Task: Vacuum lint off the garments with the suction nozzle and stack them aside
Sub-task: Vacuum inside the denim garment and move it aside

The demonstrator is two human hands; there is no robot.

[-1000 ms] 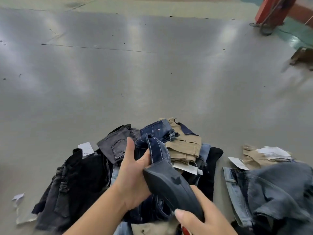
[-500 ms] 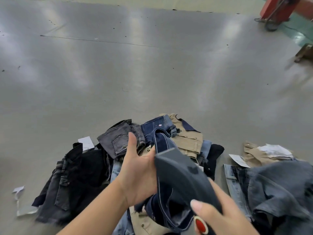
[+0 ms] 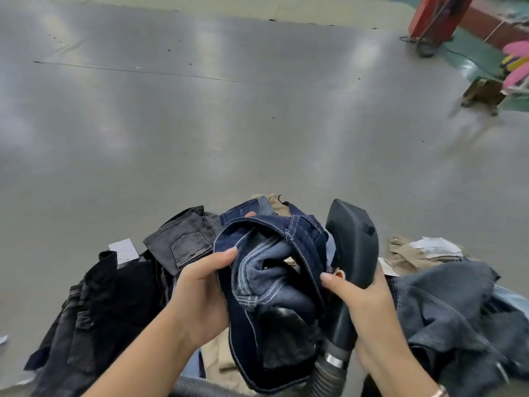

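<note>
Table: you stood at a wide grey table [image 3: 200, 124], bare across its far half, with clothes heaped along the near edge.
Left of your hands: a black garment [image 3: 94, 310] lay crumpled, a white tag [image 3: 123, 249] just behind it.
Behind your left hand: grey jeans [image 3: 183, 242] lay with a back pocket facing up; blue and tan clothes showed past them, mostly hidden by what you held.
Right of your hands: a pile of faded blue denim [image 3: 446, 308] lay near the edge, with a tan garment [image 3: 409, 253] and white paper [image 3: 438, 246] just beyond it.
Far right corner: a red stand [image 3: 435, 15] and some pink and yellow shapes [image 3: 515, 61] stood off the table, too blurred for you to identify.
Dark blue jeans [image 3: 274, 296]: you held them bunched between both hands, above the heap, the opening turned up towards you so the paler inside and white stitching showed.
Left hand [image 3: 200, 290]: your thumb and fingers pinched the left rim of the jeans, one fingertip showing over the far edge.
Right hand [image 3: 363, 305]: your fingers curled round the nozzle's neck, your thumb lying against the jeans' right rim.
Nozzle [image 3: 353, 247]: its long axis ran nearly upright, the broad dark head pointing away from you, touching the jeans' right side.
Hose [image 3: 329, 373]: it ran down from the nozzle, out at the near edge.
</note>
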